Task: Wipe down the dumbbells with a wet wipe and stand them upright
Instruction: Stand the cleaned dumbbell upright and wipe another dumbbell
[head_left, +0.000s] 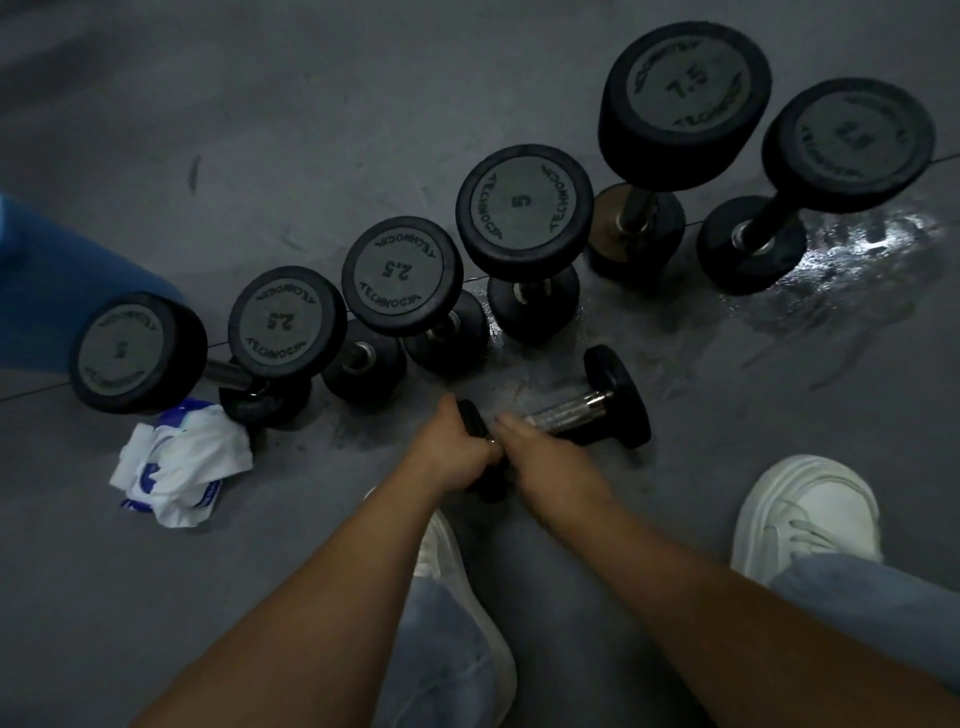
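Observation:
A small black dumbbell (597, 410) with a chrome handle lies on its side on the grey floor in front of me. My left hand (457, 452) grips its near head. My right hand (540, 457) is blurred and lies over the near end of the handle; whether it grips the bar cannot be told. Behind it, several black dumbbells stand upright in a row: a 5 (137, 353), two 2.5s (285, 322) (402, 275), a 5 (524, 205), a 7.5 (685, 96) and one more (852, 145). A crumpled white and blue wet wipe (179, 462) lies on the floor at left.
Wet patches (857, 254) shine on the floor near the right dumbbells. My white shoes (810, 514) (447, 561) and jeans are at the bottom. A blue shape (47, 280) sits at the left edge.

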